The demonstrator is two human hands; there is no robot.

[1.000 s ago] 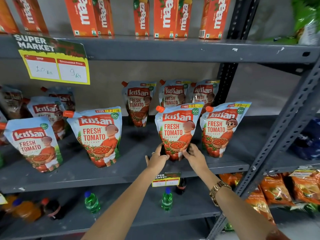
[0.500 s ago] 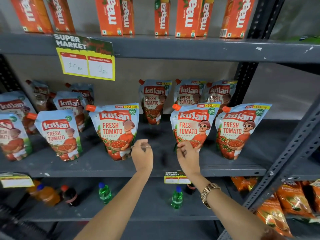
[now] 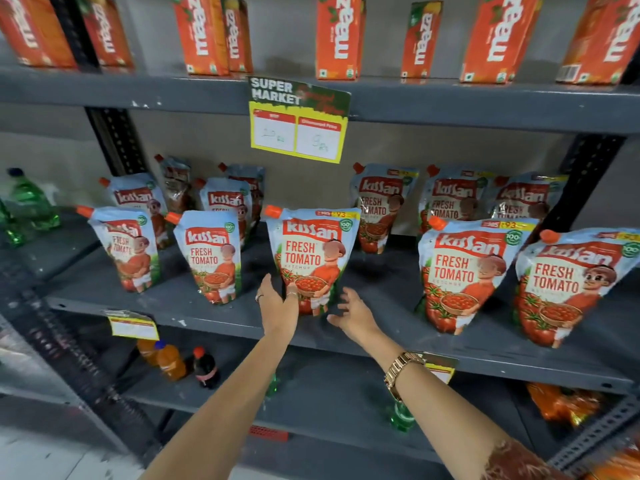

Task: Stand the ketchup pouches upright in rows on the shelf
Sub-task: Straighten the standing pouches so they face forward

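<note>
Hands frame the pale-blue plastic ketchup pouch (image 3: pixel 311 258): left hand (image 3: pixel 277 306) touching its base, right hand (image 3: pixel 353 315) spread beside; square it gently on the grey metal shelf (image 3: pixel 207 308).

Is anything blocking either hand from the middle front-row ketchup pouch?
Nothing visible. The left hand already touches the pouch at its lower left; the right hand is open just right of its base, bare shelf between.

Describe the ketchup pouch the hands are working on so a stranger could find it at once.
Find the yellow price sign hanging from the upper shelf. Directly below it, in the front row, stands a ketchup pouch. It alone has the left hand touching its base.
</note>
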